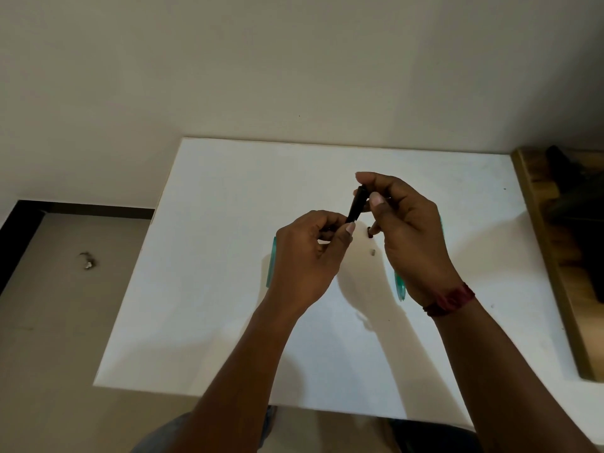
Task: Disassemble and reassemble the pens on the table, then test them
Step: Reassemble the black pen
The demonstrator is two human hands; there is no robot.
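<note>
Seen from one head-worn wide-angle camera, facing forward and down, close above the white table [202, 289] against a wall [294, 60]

The left hand [307, 256] hides most of the left green pen [270, 266], and the right hand [415, 243] covers most of the right green pen [400, 287]. The grey piece [373, 252] between them is too small to identify. The black pen [356, 204] has its near end buried in the left fingers.
</note>
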